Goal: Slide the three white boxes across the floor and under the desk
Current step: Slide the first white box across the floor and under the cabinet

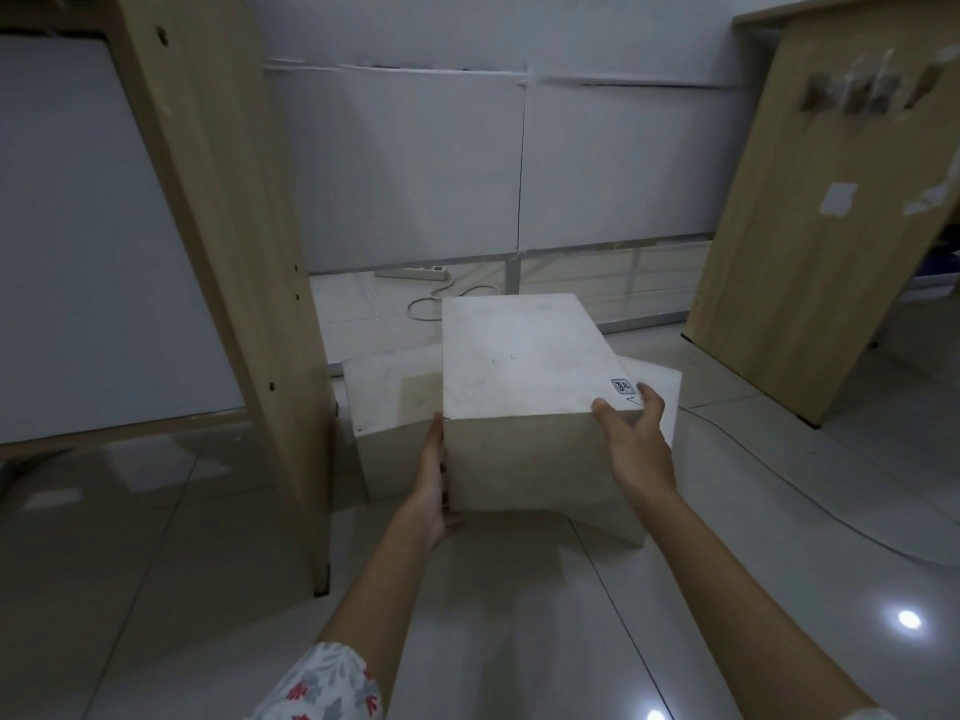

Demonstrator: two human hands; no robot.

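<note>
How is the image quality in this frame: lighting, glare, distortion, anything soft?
Head view: dim and greyish overall; two bright lamp glints on the glossy floor tiles at lower right; wide-angle bending bows the wooden desk panel and the edges; fine grain softens the far power strip; the front white box and both hands, left hand and right hand, stay reasonably sharp.

White boxes (519,366), pale wood desk panels (218,252), red-and-grey floral sleeve (322,688).
</note>
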